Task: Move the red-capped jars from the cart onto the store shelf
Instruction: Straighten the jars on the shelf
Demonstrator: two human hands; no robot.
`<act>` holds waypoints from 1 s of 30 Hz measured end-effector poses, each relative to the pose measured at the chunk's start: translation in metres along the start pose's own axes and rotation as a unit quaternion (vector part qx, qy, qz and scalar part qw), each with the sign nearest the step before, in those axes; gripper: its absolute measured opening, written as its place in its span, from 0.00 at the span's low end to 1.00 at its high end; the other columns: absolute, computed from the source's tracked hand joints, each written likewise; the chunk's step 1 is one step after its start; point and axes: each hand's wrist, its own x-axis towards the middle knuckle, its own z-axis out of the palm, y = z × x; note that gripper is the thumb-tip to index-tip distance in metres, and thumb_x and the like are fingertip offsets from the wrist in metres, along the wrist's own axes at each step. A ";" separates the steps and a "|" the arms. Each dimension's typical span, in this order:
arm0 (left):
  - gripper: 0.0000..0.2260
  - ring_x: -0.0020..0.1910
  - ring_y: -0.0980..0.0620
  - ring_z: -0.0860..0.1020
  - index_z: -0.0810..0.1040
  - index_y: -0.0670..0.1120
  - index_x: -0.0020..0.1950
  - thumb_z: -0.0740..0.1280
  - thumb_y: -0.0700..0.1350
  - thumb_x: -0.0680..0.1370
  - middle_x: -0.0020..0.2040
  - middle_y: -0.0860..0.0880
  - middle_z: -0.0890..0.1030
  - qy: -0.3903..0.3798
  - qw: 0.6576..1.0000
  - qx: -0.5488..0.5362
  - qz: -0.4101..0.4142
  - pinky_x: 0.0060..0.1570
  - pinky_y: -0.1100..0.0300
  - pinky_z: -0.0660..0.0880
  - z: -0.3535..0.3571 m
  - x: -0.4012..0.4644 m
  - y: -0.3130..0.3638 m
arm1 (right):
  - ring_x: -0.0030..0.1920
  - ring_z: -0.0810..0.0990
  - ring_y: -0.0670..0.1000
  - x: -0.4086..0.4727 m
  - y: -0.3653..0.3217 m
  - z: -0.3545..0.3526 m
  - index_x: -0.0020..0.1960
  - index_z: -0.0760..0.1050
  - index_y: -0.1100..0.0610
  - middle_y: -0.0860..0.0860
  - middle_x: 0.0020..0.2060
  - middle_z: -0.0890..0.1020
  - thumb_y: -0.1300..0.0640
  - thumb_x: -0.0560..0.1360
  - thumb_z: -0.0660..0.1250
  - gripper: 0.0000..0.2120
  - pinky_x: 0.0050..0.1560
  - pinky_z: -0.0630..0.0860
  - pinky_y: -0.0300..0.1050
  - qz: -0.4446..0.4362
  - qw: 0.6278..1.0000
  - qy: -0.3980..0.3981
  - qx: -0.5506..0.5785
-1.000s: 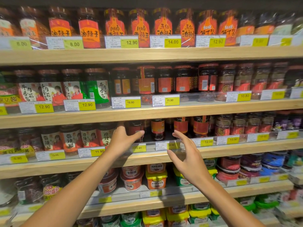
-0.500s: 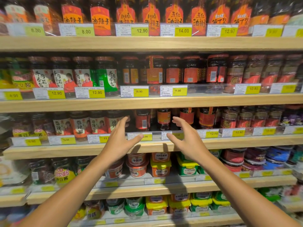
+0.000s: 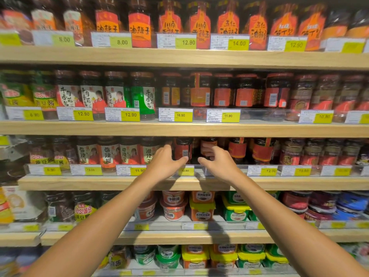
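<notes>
Store shelf w/ rows packed tight: my left hand is spread, thumb on one red-label jar, right hand curls round its neighbour jar nr the front edge, so I reckon a nudge topples adjacent ones.

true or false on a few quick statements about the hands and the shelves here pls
1. Both hands, left hand and right hand, reach to the third wooden shelf from the top. True.
2. The left hand holds a green tub. False: its fingers touch a dark jar with a red label.
3. The yellow price tag on the second shelf reads 11.90. True.
4. The yellow-lidded tubs sit on the top shelf. False: they sit below the hands.
</notes>
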 end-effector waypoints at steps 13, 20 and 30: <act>0.20 0.36 0.46 0.73 0.66 0.45 0.31 0.72 0.51 0.76 0.32 0.49 0.71 0.049 0.998 -0.006 -0.027 0.34 0.57 0.63 0.014 0.019 0.000 | 0.55 0.81 0.54 0.028 -0.011 0.016 0.70 0.73 0.55 0.55 0.59 0.82 0.58 0.75 0.64 0.23 0.55 0.79 0.50 -0.010 0.995 -0.098 0.007; 0.19 0.34 0.49 0.67 0.60 0.47 0.34 0.66 0.46 0.80 0.38 0.47 0.68 0.064 0.998 0.011 -0.019 0.29 0.56 0.58 0.017 0.018 -0.012 | 0.54 0.84 0.54 0.029 0.000 0.013 0.71 0.72 0.55 0.54 0.57 0.84 0.51 0.70 0.65 0.29 0.59 0.80 0.58 -0.008 0.992 -0.112 0.057; 0.13 0.39 0.43 0.74 0.68 0.43 0.35 0.66 0.44 0.78 0.37 0.45 0.74 -0.020 0.999 0.005 -0.040 0.35 0.55 0.66 0.011 0.022 0.001 | 0.64 0.80 0.53 0.025 -0.006 0.015 0.73 0.72 0.58 0.54 0.65 0.80 0.57 0.74 0.65 0.27 0.67 0.75 0.55 -0.033 0.994 -0.089 0.049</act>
